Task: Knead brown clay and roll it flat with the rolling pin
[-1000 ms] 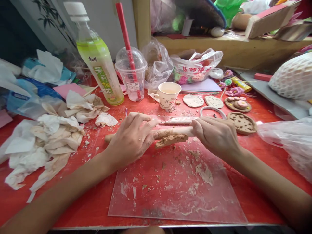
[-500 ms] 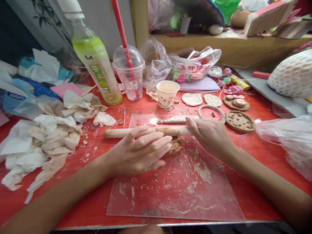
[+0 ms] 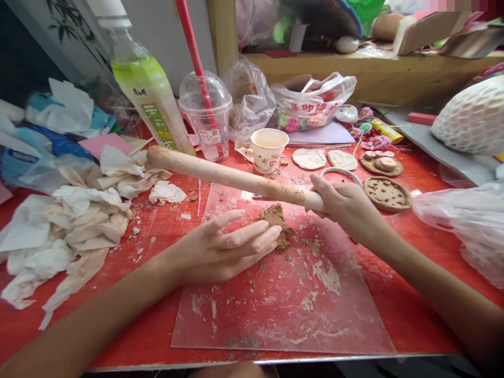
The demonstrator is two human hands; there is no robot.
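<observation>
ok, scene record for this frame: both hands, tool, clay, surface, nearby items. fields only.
left hand: open, flat, fingertips touching the clay lump
right hand: gripping one end of the rolling pin
rolling pin: lifted, tilted, clay smeared near the grip
clay lump: brown, on the clear sheet
clear sheet: smeared, lies on the red table
nearby: paper cup, crumpled tissues

right hand (image 3: 346,207) has lifted rolling pin (image 3: 228,176) off clear sheet (image 3: 283,315), left hand (image 3: 220,252) now flat beside exposed clay lump (image 3: 277,223)
</observation>
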